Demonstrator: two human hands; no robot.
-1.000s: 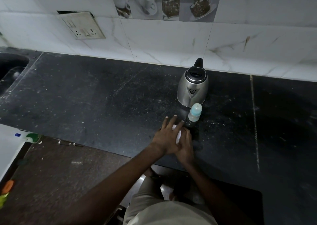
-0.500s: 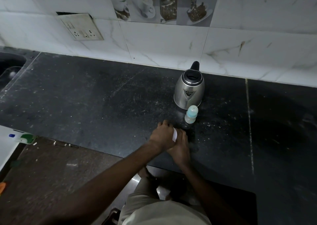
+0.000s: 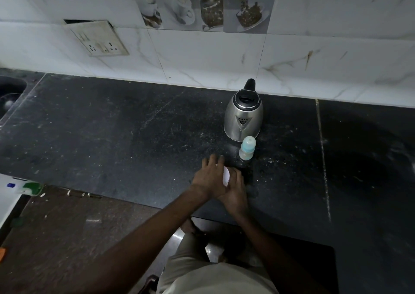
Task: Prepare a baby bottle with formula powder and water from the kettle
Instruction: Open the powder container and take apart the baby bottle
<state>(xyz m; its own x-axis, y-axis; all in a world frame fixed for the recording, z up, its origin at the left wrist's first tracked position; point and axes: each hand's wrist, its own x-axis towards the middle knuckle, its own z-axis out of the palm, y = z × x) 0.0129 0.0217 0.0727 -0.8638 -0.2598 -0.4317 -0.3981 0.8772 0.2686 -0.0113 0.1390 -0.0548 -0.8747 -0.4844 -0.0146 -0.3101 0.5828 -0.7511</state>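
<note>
At the far left, a sink [image 3: 10, 91] was sunk into the dark counter [image 3: 112, 136], and a switch plate [image 3: 96, 39] hung tilted on the marble wall above it. Below the counter edge a green-capped bottle [image 3: 30, 187] lay on a white surface. Toward the middle, my left hand [image 3: 210, 179] rested over a small white object [image 3: 226, 176], fingers spread and partly curled around it; only a sliver of white showed between my hands, so I could not tell what it was. My right hand [image 3: 235, 191] pressed against it from the other side, its grip hidden under the left. Just beyond my fingers stood the baby bottle [image 3: 247, 148], upright and capped in pale blue, directly in front of the steel kettle [image 3: 243, 116], which sat near the wall.
</note>
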